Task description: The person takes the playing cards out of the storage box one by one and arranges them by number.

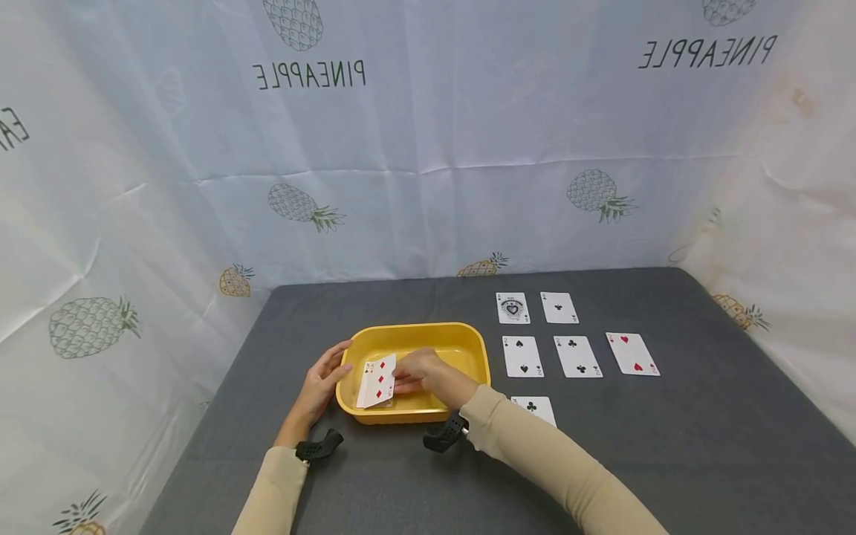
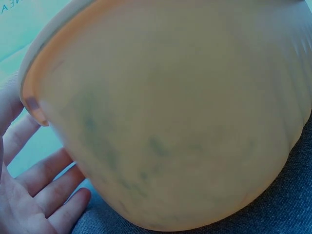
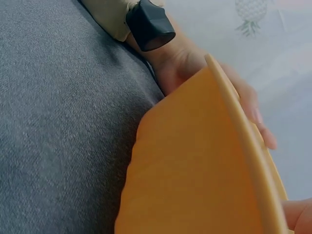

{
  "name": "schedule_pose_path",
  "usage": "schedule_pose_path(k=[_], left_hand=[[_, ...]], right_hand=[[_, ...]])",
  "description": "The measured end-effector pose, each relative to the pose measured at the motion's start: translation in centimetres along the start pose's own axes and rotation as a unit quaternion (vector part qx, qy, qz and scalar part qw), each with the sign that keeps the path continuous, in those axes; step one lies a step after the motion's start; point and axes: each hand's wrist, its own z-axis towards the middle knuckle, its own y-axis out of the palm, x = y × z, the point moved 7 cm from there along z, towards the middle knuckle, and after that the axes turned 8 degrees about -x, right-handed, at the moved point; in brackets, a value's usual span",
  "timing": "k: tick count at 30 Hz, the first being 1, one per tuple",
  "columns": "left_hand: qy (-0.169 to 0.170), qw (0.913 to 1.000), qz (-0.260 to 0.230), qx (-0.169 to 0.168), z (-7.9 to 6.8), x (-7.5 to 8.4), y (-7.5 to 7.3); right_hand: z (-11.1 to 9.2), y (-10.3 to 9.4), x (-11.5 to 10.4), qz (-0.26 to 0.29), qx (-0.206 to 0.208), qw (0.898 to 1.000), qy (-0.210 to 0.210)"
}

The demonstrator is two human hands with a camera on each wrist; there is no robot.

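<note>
My left hand [image 1: 319, 390] holds the left end of a yellow plastic basin [image 1: 461, 332], its thumb over the rim. In the left wrist view its fingers [image 2: 51, 195] spread along the basin's outer wall. Inside the basin, my right hand [image 1: 428, 371] pinches the right edge of playing cards, with a three of diamonds [image 1: 386, 373] on top and another card's white edge showing at its left. In the right wrist view the basin wall [image 3: 195, 165] hides most of the right hand; only a bit of it [image 3: 298, 214] shows at the lower right.
Right of the basin, face-up cards lie in rows: ace of spades [image 1: 513, 307], ace of clubs [image 1: 559, 307], two of spades [image 1: 523, 357], two of clubs [image 1: 578, 357], two of hearts [image 1: 632, 354]. My right sleeve [image 1: 548, 461] partly covers another club card [image 1: 535, 407]. Pineapple-print curtains [image 1: 428, 148] surround the grey table [image 1: 702, 446].
</note>
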Motion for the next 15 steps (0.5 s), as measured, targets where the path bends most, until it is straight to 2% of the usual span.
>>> schedule_pose_path(k=[5,9,11,15], left_hand=[[-0.005,1.0,0.007,0.001,0.0,0.0,0.0],[-0.012,0.9999,0.008,0.005,0.0,-0.1,0.0],[-0.012,0.9999,0.006,0.006,0.0,-0.1,0.0],[-0.005,1.0,0.002,0.005,0.0,-0.1,-0.1]], right_hand=[[-1.2,-0.7,-0.3,0.002,-0.048,0.998,-0.044],[-2.1,-1.1,-0.4,-0.015,-0.096,0.991,-0.092],[-2.3,-1.3,-0.5,-0.024,-0.105,0.989,-0.106],[-1.9,-1.7,-0.4,0.009,-0.092,0.992,-0.081]])
